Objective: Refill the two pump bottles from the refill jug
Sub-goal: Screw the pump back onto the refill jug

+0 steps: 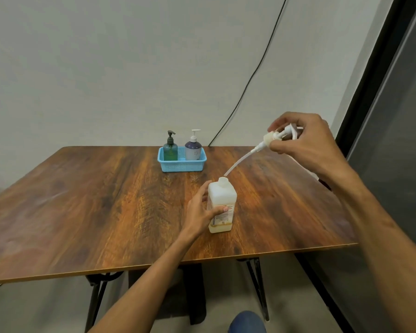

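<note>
In the middle of the counter [106,200], the left hand [203,212] grips the upright refill jug [222,200], whose neck is open. Just beyond, the right hand [305,143] pinches the pump [274,138] at a tilt, and its tube [240,162] hangs just above that neck, so drips could fall on the wood if it swings aside. Farther back, the green bottle [170,150] and the white bottle [193,150] stand capped in a blue basket [181,164].

Left hand [199,212] grips the open refill jug [222,195] on the table [106,200]; right hand [305,145] holds a white pump [270,138] above it
</note>
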`<state>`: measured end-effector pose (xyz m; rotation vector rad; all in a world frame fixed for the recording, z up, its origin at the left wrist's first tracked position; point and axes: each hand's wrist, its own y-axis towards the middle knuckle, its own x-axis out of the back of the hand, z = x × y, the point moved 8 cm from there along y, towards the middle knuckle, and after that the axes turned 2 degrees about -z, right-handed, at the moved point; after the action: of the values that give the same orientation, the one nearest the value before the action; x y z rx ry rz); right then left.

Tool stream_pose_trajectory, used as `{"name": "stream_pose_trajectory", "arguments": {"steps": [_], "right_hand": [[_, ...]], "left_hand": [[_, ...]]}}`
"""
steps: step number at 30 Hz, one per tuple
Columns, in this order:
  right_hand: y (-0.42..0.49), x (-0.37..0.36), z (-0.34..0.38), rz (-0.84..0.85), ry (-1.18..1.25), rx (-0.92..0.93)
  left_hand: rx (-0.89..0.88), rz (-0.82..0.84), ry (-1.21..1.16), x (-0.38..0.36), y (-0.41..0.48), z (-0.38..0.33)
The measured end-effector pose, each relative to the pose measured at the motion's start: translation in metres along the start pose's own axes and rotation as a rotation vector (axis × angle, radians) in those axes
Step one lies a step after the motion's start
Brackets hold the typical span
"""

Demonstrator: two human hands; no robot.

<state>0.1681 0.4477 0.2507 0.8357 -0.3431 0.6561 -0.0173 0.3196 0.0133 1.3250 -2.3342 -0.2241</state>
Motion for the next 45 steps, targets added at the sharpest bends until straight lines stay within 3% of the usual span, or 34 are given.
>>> {"name": "stream_pose_trajectory", "arguments": {"steps": [6, 16, 25, 35, 45], "right_hand": [[0.011, -0.024, 0.012, 0.122, -0.084, 0.042], [0.025, -0.114, -0.004, 0.473, -0.267, 0.043], [0.035, -0.152, -0.02, 0.647, -0.321, 0.009], [0.026, -0.171, -0.037, 0.738, -0.392, 0.017], [0.029, -0.175, -0.042, 0.701, -0.393, 0.011]], "left_hand": [[-0.004, 0.0, -0.009, 0.0, -0.001, 0.001], [-0.004, -0.009, -0.027, 0.0, -0.001, 0.001], [-0.02, -0.014, -0.03, 0.0, -0.002, -0.001], [-0.028, -0.013, -0.043, 0.0, -0.003, -0.002], [-0.025, -0.018, -0.043, 0.0, -0.003, -0.001]]}}
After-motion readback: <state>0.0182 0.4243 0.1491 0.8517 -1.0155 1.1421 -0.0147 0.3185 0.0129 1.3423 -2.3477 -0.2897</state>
